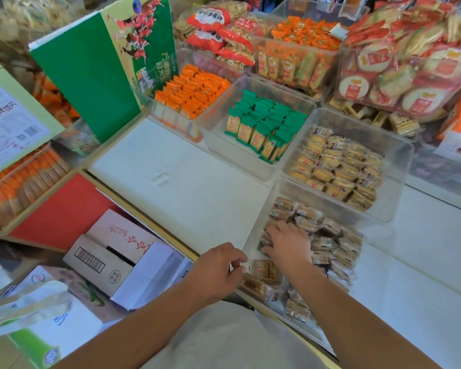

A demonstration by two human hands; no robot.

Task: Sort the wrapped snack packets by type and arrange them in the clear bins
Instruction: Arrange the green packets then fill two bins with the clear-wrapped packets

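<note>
Reaching into the nearest clear plastic bin (pixel 375 235), the right grip (pixel 288 243) lies on crinkly brown packets (pixel 330 243), fingers bent over one; whether it is clamped, I cannot tell. The left grip (pixel 218 270) is loosely curled, holding nothing, at the bin's wall. On the white surface (pixel 184 187), the farther bins hold tan packets (pixel 338 171), green packets (pixel 266 129) and orange packets (pixel 194 91) in rows.

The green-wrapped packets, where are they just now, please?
Head view, upper centre: the green-wrapped packets stand in a clear bin, between the orange packets on the left and the tan biscuit packets on the right.
</note>
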